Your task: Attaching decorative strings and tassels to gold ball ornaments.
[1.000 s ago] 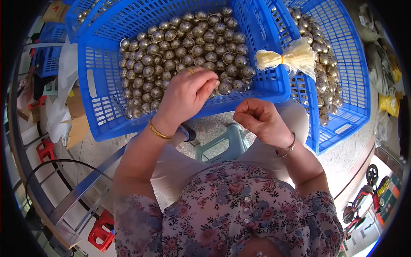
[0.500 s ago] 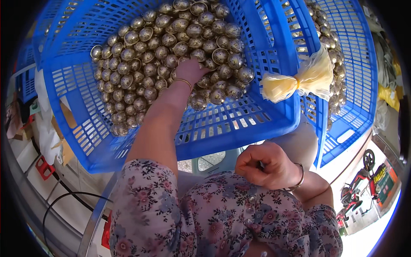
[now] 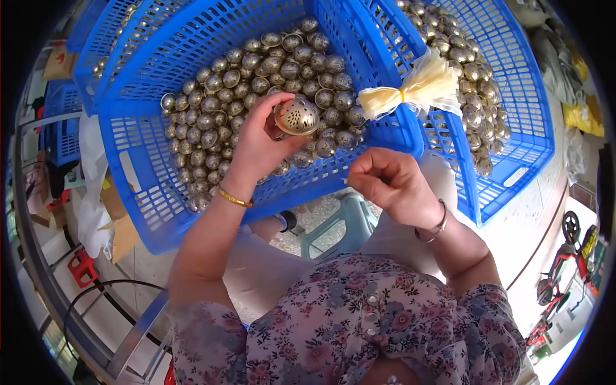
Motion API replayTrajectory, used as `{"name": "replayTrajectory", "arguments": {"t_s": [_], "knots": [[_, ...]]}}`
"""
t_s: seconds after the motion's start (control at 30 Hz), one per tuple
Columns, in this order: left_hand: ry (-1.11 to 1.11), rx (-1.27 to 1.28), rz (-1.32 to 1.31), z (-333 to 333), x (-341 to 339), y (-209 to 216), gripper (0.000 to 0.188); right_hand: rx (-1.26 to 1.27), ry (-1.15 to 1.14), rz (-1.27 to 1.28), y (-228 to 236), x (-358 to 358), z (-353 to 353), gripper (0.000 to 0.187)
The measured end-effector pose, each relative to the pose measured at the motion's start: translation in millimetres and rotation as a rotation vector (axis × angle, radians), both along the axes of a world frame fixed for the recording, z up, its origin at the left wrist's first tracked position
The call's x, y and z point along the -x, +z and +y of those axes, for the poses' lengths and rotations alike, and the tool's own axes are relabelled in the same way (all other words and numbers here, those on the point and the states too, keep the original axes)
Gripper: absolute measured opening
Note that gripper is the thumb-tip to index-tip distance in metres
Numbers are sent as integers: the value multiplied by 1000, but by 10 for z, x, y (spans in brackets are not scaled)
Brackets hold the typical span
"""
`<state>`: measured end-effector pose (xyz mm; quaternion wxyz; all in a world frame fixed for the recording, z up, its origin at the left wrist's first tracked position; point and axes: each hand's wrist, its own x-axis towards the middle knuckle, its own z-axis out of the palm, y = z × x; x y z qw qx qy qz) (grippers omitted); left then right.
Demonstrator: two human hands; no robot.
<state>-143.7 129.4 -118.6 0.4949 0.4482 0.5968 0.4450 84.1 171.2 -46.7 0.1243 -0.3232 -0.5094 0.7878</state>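
My left hand (image 3: 256, 144), with a gold bracelet at the wrist, grips a perforated metal ball (image 3: 299, 117) with a flared rim between thumb and fingers. It is held up over the near part of a blue plastic basket (image 3: 151, 221), where many similar balls (image 3: 212, 102) are heaped. To the right, my right hand (image 3: 394, 183) is closed in a pinch, just in front of the basket's near right corner. A tiny pale bit shows at its fingertips, too small to name. A tied bundle of pale yellow sheer strips (image 3: 414, 93) hangs over the rim between two baskets.
A second blue basket (image 3: 536, 138) of metal balls adjoins on the right, and another (image 3: 86, 70) stands at far left. Below is a pale green plastic stool (image 3: 350, 228). A metal frame (image 3: 138, 333) runs at lower left; a red scooter-like vehicle (image 3: 564, 263) stands at right.
My left hand has come up out of the heap, drawing back with a metal ball in its grip. My right hand has moved forward, nearer the basket, still pinched. The view has shifted.
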Motion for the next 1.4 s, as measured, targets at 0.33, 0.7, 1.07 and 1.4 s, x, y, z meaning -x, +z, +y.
{"name": "replayTrajectory", "arguments": {"t_s": [0.33, 0.7, 1.07, 1.4], "knots": [[375, -459, 795, -905, -847, 707, 63, -175, -65, 139, 158, 20, -378, 9], [103, -228, -616, -1273, -1137, 948, 62, -475, 176, 272, 353, -295, -425, 8], [167, -208, -454, -1296, -1276, 1072, 51, -745, 169, 202, 476, -465, -446, 4], [143, -201, -405, -1306, -1277, 1079, 50, -813, 193, 203, 414, -471, -444, 3]]}}
